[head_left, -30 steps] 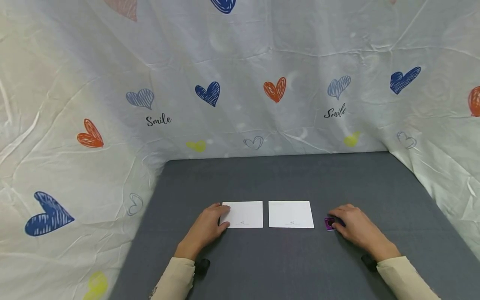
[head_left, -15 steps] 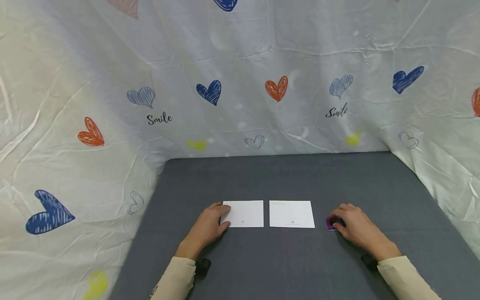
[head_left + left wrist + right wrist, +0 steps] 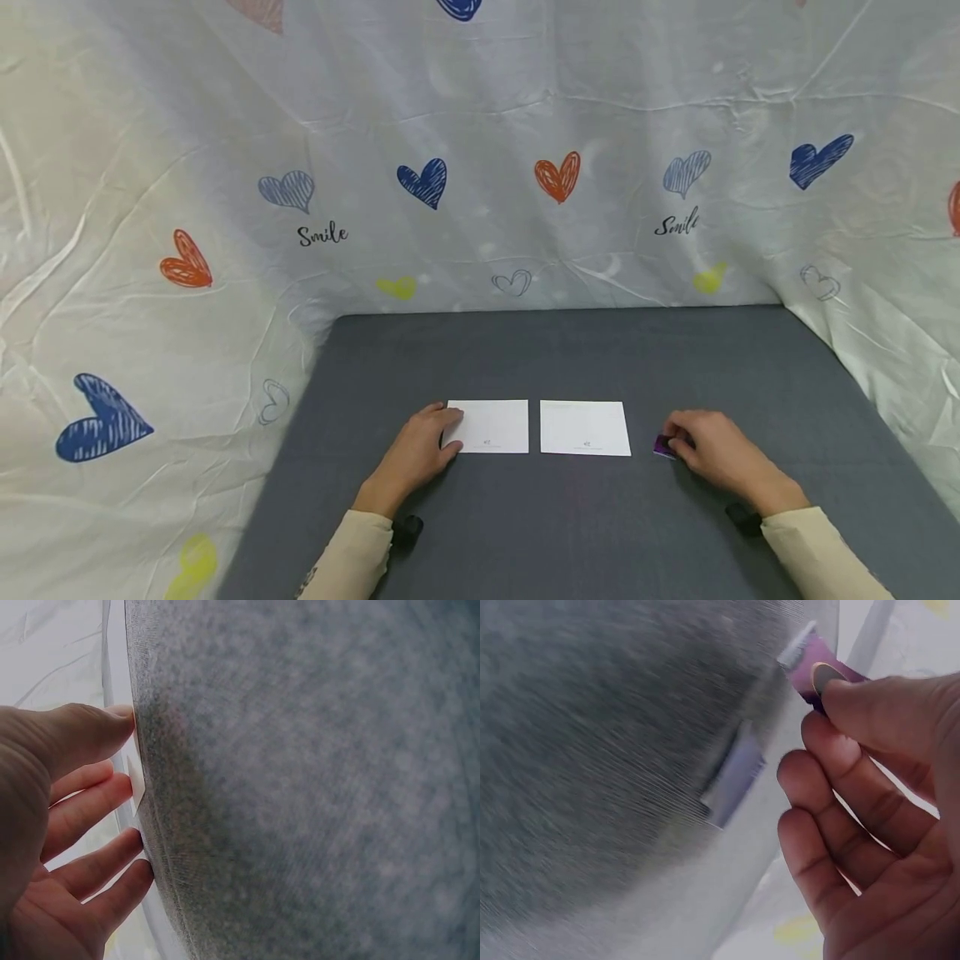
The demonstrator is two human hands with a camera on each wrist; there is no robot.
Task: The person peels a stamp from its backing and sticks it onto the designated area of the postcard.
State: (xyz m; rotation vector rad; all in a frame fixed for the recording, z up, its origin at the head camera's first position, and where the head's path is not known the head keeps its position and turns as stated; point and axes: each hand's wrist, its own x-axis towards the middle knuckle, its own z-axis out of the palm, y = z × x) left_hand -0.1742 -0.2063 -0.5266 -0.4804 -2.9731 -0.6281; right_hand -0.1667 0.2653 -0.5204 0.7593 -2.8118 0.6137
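On the dial of the head view, the left hand is near 7 o'clock, its thumb and fingers spread apart and holding nothing between them, with fingertips at the 9 o'clock edge of a white card; how hard they press cannot be told. A second card lies flat at 3 o'clock from the first, just beside it, with a narrow strip of the dark grey table between the two. Each card bears a small faint mark near its 6 o'clock edge, too small to read. The right hand is at 4 o'clock, near the second card but apart from it, and pinches a small purple packet between thumb and index finger. In the right wrist view the packet shows a dark oval ringed in gold, partly behind the thumb, while the other fingers curve away from it. At 7 o'clock from the packet a blurred lavender piece shows against the grey surface. Pale sleeves cover both forearms, and from 9 round through 12 to 3 o'clock hangs a white cloth printed with hearts and the word "Smile"
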